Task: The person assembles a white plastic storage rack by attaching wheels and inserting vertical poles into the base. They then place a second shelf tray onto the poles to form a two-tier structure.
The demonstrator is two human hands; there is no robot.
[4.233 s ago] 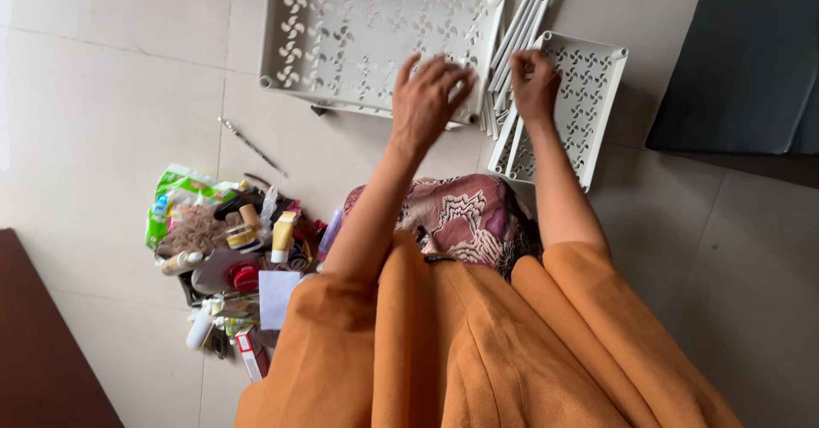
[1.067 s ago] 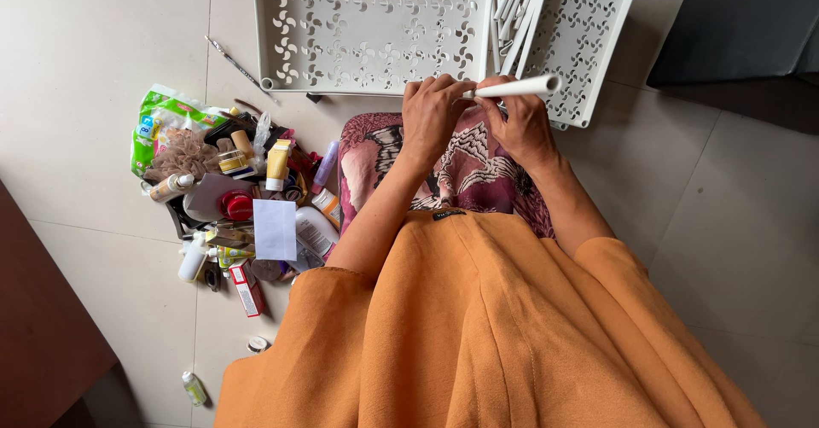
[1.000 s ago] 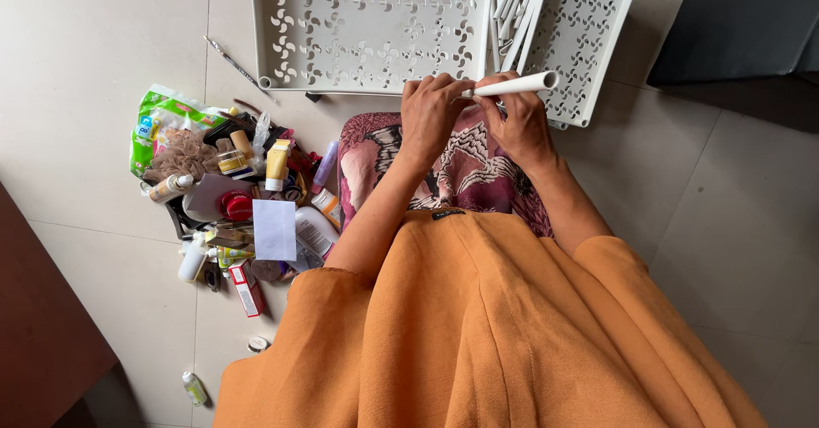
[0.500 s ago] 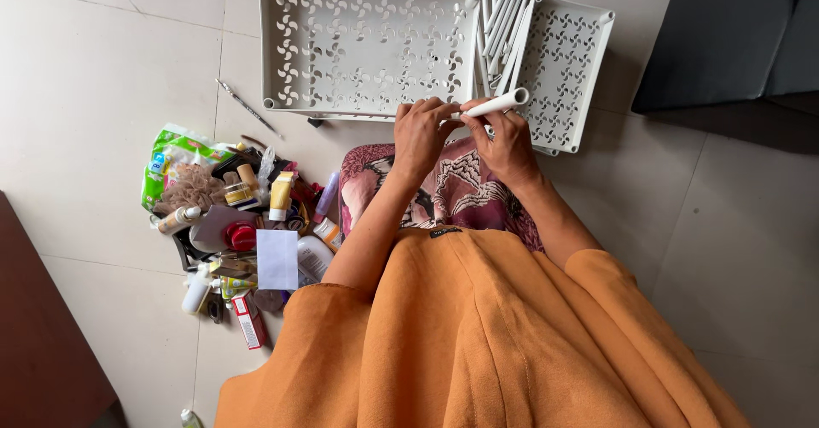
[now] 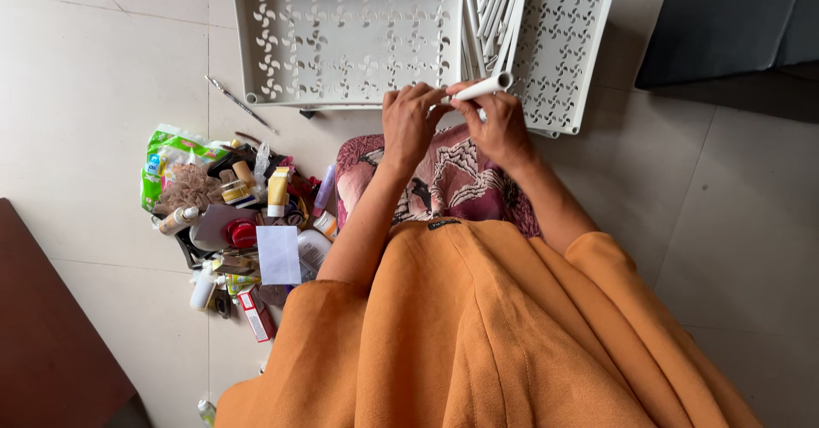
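Both hands closed on a short white tube point(image 5: 480, 87) above the lap: right hand point(image 5: 502, 127) grips it, left hand point(image 5: 408, 123) apparently pinches its near end. Perforated white tray point(image 5: 341, 35) just beyond.

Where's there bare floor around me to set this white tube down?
Bare tile lies left of the large perforated tray, above the toiletry pile, and right of your lap below the small tray. The pile itself is crowded.
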